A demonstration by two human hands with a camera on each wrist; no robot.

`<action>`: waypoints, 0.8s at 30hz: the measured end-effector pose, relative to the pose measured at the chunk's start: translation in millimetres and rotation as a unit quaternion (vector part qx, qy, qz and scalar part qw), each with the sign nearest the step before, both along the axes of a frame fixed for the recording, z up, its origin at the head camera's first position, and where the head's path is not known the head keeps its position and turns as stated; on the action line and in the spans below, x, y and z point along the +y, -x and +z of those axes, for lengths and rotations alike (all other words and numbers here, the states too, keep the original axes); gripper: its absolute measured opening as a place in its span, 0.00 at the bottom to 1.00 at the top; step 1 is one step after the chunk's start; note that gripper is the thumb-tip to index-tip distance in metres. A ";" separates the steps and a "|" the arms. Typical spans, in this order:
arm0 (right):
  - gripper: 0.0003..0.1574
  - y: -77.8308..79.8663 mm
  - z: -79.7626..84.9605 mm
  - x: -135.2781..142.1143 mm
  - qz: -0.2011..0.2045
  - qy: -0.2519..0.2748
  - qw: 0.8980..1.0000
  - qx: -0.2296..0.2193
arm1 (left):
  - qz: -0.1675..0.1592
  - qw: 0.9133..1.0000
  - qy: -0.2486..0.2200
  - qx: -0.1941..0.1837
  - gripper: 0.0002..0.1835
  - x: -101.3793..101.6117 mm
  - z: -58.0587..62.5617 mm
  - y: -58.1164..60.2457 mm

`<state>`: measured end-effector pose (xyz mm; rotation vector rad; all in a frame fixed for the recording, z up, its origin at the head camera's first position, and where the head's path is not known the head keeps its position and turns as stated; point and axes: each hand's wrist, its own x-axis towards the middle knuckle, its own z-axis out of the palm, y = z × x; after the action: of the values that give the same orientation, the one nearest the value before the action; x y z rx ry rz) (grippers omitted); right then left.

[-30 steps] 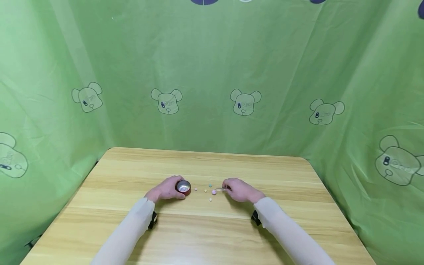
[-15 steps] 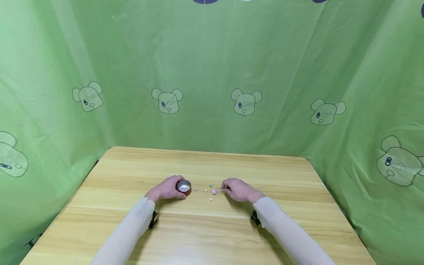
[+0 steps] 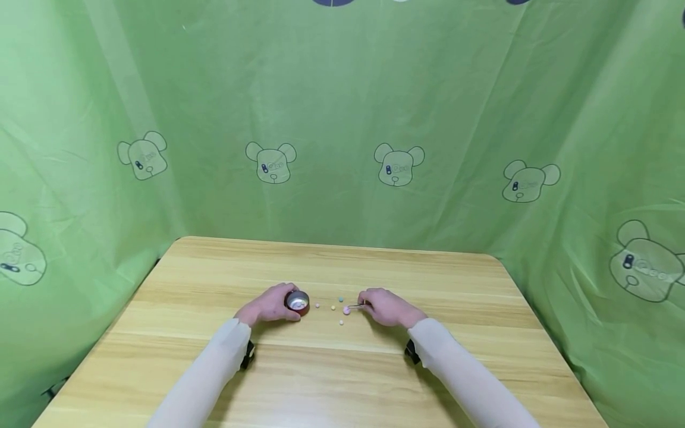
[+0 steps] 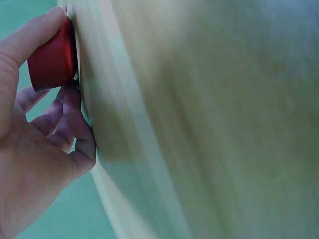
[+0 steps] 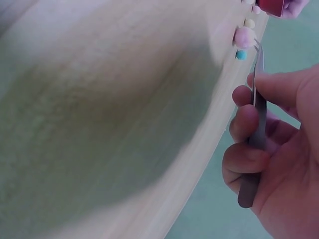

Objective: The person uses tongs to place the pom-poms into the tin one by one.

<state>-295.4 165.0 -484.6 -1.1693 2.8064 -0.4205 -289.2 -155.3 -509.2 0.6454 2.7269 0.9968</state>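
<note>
My left hand (image 3: 270,304) holds a small round red tin (image 4: 52,55), its fingers and thumb around the wall. The tin stands on the table with its top uncovered and silvery inside. In my right hand (image 3: 387,307) is a pair of metal tweezers (image 5: 259,112), pinched between thumb and fingers and pointing left. Their tips are right at a pink ball (image 5: 244,37), the largest of the balls. Close around it lie a teal ball (image 5: 241,55), a yellow ball (image 3: 333,308) and a white ball (image 3: 341,323). A small pale pink ball (image 3: 317,305) lies nearest the tin.
The wooden table (image 3: 342,380) reaches back to a green curtain (image 3: 332,208) printed with bear heads, which also hangs along both sides. Dark wrist straps (image 3: 248,355) show under the white sleeves (image 3: 206,371).
The tweezers' prongs look closer together at the pink ball than a second ago. Both hands and the tin have stayed in place.
</note>
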 end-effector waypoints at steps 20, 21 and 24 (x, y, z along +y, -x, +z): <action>0.04 3.1 0.6 3.5 -0.015 0.032 0.999 0.004 | -0.003 1.000 0.005 0.004 0.28 1.6 0.4 -0.2; 0.04 3.4 1.1 3.4 -0.014 0.033 0.999 0.007 | -0.003 1.000 0.004 0.005 0.28 1.6 0.7 -0.3; 0.05 4.2 2.7 2.8 -0.012 0.036 0.999 0.014 | -0.003 1.000 0.001 0.008 0.28 1.8 0.9 -0.4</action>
<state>-299.6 167.8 -481.9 -1.1653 2.8530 -0.5153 -288.9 -153.5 -508.3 0.6653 2.7379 0.9905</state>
